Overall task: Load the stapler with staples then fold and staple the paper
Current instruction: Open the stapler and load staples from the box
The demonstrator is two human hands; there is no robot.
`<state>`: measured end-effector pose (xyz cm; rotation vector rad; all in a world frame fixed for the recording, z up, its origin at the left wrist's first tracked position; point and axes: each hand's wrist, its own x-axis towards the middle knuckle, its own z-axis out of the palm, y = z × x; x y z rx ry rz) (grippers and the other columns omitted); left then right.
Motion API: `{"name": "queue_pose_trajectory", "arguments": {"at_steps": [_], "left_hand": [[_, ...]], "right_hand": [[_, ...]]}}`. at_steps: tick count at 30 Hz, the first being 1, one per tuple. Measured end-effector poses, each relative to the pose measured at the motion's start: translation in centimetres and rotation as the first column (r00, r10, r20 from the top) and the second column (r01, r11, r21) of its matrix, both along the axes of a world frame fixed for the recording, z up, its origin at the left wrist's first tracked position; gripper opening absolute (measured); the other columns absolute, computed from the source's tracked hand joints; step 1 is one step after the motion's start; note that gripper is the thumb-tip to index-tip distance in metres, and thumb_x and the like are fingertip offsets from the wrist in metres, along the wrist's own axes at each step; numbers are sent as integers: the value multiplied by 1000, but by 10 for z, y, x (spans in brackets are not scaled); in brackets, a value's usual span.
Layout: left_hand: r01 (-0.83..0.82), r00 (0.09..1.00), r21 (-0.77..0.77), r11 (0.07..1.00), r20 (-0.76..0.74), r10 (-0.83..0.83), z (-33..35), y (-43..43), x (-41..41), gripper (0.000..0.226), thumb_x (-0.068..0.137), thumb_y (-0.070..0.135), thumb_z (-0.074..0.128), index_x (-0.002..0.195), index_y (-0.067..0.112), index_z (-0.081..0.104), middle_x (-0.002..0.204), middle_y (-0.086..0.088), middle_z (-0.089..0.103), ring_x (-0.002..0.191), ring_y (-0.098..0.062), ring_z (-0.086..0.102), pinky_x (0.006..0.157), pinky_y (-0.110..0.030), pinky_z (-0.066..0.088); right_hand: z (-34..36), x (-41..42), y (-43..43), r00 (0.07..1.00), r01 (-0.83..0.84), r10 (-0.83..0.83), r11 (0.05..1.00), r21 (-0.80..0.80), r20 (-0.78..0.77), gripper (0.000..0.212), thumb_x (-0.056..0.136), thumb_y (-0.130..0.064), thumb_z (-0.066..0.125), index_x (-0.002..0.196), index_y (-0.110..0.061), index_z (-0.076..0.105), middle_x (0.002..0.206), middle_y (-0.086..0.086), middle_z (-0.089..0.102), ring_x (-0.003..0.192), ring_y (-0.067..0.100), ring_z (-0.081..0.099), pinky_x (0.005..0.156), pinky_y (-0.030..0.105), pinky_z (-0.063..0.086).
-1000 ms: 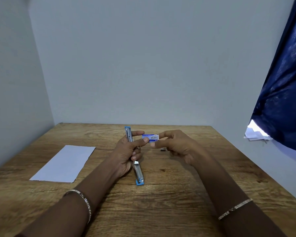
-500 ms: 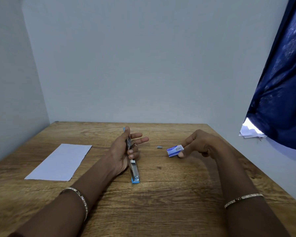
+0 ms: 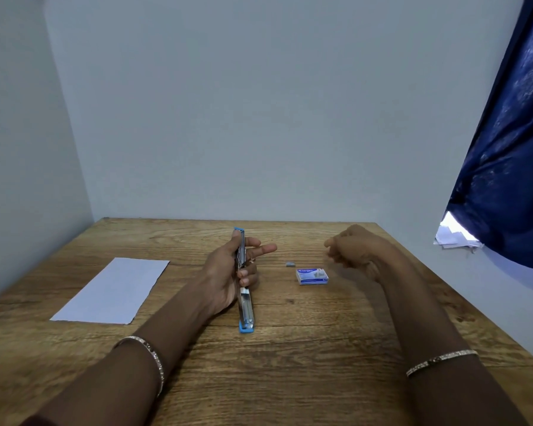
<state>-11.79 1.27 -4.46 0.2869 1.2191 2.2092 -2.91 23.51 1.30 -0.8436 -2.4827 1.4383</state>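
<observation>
We see the slim metal stapler [image 3: 245, 290], blue plastic at both ends, opened out straight with its long axis running away from us and its near end on the grained wooden table [image 3: 290, 364]. Our left hand [image 3: 228, 272] curls round its middle, forefinger straight. Our right hand [image 3: 354, 249] hovers loosely curled and holds nothing, near the small cardboard staple box [image 3: 312, 276].
</observation>
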Motion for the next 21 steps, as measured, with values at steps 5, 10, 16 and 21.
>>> {"name": "queue_pose_trajectory", "arguments": {"at_steps": [5, 10, 16, 21], "left_hand": [[3, 1000, -19, 1000, 21, -2, 2, 4, 5, 41, 108, 39, 34, 91, 7, 53, 106, -23, 77, 37, -13, 45, 38, -21, 44], [-24, 998, -9, 1000, 52, 25, 5, 4, 9, 41, 109, 39, 32, 95, 7, 54, 99, -24, 77, 63, -26, 76, 51, -33, 61], [-12, 995, 57, 998, 98, 6, 7, 4, 11, 42, 109, 37, 32, 94, 5, 55, 102, -28, 76, 87, -35, 78, 61, -40, 64], [-5, 993, 74, 997, 120, -4, 5, 5, 10, 39, 109, 35, 35, 101, 4, 58, 111, -26, 74, 100, -34, 75, 72, -47, 65]], "right_hand": [[-2, -4, -33, 971, -175, 84, 888, -425, -224, 30, 96, 23, 39, 107, 11, 65, 112, 30, 67, 104, 35, 73, 83, 32, 64], [-16, -12, -56, 928, -219, 126, 946, -240, -350, 14, 97, 10, 57, 105, 0, 63, 104, 27, 74, 73, 16, 76, 62, 20, 62], [-22, -18, -65, 835, -72, 238, 941, 331, -495, 6, 97, -4, 63, 95, -1, 68, 87, 10, 77, 70, 15, 75, 68, 29, 63], [-19, -19, -69, 764, -132, 338, 916, 379, -550, 5, 89, -11, 75, 90, -12, 80, 77, -5, 75, 69, 3, 66, 69, 18, 53]]}}
